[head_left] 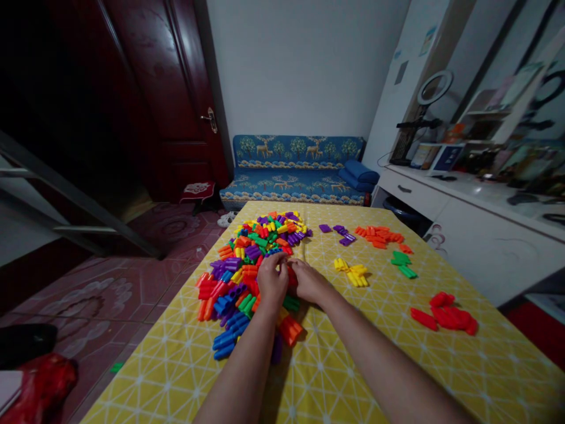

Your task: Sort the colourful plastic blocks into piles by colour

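My left hand [272,279] is over the right side of a mixed pile of plastic building blocks [238,277], its fingers closed in a pinch. Close against it is my right hand [308,282], fingers curled inward toward the left fingertips. Red plastic shows between and under the hands, but what the fingers hold is hidden. The pile mixes red, orange, yellow, green, blue and purple pieces shaped like joined tubes. Just below my hands lies an orange block [290,330] near the left wrist.
Right of the pile are single-colour groups: purple blocks [344,234], orange blocks [379,235], yellow blocks [352,272], green blocks [403,264] and red blocks [450,315]. They lie on a yellow patterned tablecloth [326,377]. A blue sofa [291,176] stands behind; a white dresser [477,218] is right.
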The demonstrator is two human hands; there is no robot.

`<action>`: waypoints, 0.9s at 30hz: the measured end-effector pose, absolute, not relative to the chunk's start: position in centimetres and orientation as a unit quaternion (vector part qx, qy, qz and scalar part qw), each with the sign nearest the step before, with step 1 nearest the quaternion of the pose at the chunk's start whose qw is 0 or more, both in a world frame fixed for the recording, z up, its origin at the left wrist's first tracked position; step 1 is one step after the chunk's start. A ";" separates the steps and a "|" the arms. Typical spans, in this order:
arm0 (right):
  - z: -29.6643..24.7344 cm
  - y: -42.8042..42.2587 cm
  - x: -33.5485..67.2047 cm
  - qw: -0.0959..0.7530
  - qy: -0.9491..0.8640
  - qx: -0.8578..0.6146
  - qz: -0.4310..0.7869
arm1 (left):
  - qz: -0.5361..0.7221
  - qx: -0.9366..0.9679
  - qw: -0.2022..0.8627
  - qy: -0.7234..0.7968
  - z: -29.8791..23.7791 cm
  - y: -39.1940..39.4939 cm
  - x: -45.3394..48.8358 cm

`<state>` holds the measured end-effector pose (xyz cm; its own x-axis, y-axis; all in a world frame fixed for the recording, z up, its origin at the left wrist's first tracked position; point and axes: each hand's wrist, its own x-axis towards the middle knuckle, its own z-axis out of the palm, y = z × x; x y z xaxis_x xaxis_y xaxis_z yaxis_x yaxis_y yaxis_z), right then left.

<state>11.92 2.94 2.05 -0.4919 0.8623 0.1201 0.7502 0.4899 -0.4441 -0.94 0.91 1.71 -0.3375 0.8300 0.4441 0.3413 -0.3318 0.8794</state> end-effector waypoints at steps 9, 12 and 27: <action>1.4 0.8 10.3 0.188 -0.807 -0.543 0.137 | 0.639 0.525 0.206 0.523 1.1 1.2 -0.9; 1.6 1.4 11.2 0.313 -0.741 -0.558 0.204 | 0.659 0.508 0.215 0.511 1.4 1.1 -0.7; 1.8 -0.4 15.2 0.539 -0.515 -0.469 0.473 | 0.624 0.524 0.319 0.484 1.6 1.0 -0.1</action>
<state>15.22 -0.37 1.82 0.0219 0.9935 0.1114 -0.0264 0.1120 -0.9934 -0.10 0.97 1.62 -0.2477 0.9051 0.3457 0.1084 -0.3287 0.9382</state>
